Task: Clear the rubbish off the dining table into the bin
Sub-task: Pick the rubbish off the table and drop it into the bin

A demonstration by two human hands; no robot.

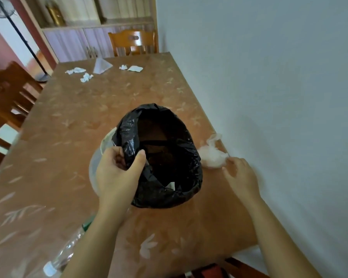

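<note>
- I see my left hand (117, 173) gripping the black-lined bin (161, 157) by its rim, above the surface (68, 121).
- My right hand (239, 173) fingers pinch a crumpled plastic wad (211, 155) just beside the bin.
- 4 paper scraps (74, 70) lie at the far end.

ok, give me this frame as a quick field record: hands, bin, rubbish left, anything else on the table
left hand: grips the rim of the bin, thumb inside over the black liner
right hand: fingertips on the crumpled plastic wrap by the wall; whether it is pinched is unclear
bin: pale, lined with a black bag, on the dining table, mouth open
far rubbish: crumpled tissues, clear bag, paper scrap
near rubbish: clear plastic bottle lying at the near left edge
chair: at the far end
</note>
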